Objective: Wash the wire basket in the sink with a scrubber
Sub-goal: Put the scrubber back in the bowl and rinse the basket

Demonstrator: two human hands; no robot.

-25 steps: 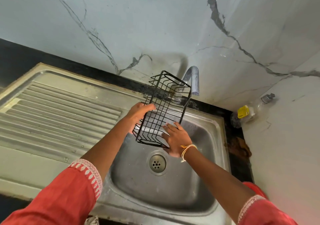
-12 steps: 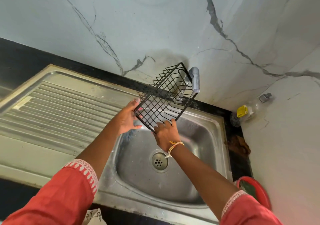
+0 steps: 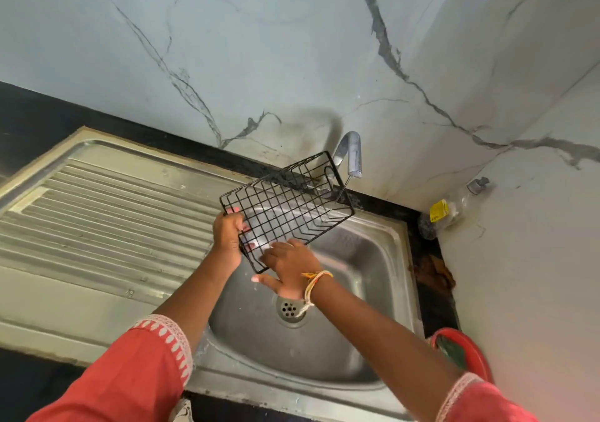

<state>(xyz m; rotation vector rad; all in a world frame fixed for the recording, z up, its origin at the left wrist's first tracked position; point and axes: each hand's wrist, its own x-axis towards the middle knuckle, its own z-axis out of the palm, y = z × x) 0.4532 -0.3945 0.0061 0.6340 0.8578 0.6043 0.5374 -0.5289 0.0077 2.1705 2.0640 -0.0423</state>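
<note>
Black wire basket (image 3: 287, 209), tilted above the steel sink (image 3: 373, 259) below the tap (image 3: 352, 153): left hand (image 3: 229, 235) grips its left edge, fingers curled around wire; right hand (image 3: 289, 267) rests spread, straight fingers against its lower edge.

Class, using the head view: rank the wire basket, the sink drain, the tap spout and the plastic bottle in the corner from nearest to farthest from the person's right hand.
From the right hand:
1. Wire basket: its fingers touch the basket's near edge.
2. Sink drain: just below the hand, in the basin.
3. Tap spout: beyond the basket, at the back wall.
4. Plastic bottle: far right corner, on the counter.
</note>
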